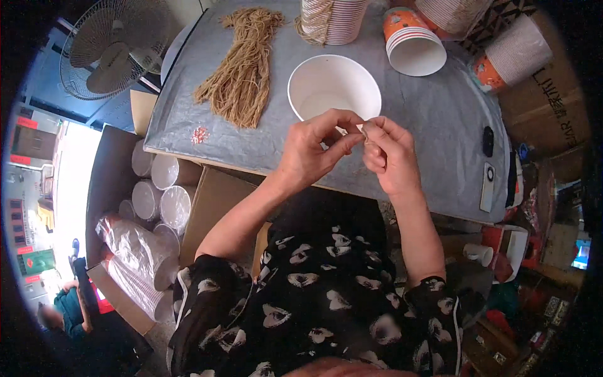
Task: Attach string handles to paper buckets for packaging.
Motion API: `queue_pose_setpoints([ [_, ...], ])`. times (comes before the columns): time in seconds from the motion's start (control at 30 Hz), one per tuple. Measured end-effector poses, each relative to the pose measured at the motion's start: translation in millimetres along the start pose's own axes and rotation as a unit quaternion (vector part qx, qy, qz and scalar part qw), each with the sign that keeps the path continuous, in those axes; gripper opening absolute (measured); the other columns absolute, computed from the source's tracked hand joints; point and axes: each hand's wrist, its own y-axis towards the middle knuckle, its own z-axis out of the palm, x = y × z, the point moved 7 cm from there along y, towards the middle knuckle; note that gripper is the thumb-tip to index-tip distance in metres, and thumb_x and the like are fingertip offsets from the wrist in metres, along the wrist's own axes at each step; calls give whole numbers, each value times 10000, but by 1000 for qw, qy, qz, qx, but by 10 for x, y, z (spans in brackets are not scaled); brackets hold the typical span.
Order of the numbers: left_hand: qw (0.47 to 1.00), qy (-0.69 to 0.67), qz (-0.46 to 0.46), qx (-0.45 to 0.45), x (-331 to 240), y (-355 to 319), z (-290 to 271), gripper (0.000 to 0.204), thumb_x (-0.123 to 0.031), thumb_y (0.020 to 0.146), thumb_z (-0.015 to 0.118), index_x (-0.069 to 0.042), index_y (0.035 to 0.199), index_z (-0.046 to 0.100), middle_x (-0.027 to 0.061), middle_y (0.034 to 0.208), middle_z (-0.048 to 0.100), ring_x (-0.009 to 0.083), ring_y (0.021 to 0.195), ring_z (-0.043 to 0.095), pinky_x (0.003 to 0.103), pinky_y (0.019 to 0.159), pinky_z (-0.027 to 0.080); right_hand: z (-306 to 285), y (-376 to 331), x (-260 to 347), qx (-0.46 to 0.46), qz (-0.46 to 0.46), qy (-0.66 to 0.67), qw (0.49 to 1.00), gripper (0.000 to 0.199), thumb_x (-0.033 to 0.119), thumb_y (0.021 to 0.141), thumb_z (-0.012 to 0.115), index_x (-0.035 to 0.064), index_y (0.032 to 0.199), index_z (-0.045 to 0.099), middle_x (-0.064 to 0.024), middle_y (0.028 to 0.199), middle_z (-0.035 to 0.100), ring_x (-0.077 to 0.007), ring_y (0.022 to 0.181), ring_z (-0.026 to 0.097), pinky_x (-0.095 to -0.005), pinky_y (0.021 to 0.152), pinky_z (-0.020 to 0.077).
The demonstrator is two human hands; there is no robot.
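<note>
Over the near side of a white paper bucket (pixel 333 75), my two hands meet fingertip to fingertip. My left hand (pixel 308 147) is closed in a pinch, thumb against fingers. My right hand (pixel 392 151) is also pinched, its fingers curled in. Something small seems to sit between the fingertips, too small and covered to make out. The bucket stands upright with its mouth facing me, and its inside looks bare. To the left lies a loose bundle of brown twine (pixel 242 69), with a small heap of red and white bits (pixel 200 134) nearer the table's edge.
Stacked buckets (pixel 342 22) with twine stand at the back of the grey-covered table (pixel 440 144). Orange-patterned buckets (pixel 414 53) and another stack (pixel 518 56) lie at right. A black object (pixel 488 141) and white strip (pixel 487 186) rest there. A carton (pixel 201 207) of wrapped buckets (pixel 141 264) stands left.
</note>
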Motion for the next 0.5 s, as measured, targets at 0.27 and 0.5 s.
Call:
queue_pose_setpoints([
  [0.27,991,95,94,-11,-59,-36,-20,153,-50,902,712,-1,1031,647,34,866,700,105,687,676,241,583,542,36,-12,-3,12,21,-9,1000,120,163,941,644,44,937,628,43,649,476,-21,472,350,-181,410,244],
  [0.5,986,-85,-128,65,190,16,-74,203,-202,982,641,-5,1029,647,16,879,676,91,782,661,221,615,494,40,44,304,25,-69,14,997,189,172,955,628,17,1062,637,10,771,526,-30,566,361,-191,497,279],
])
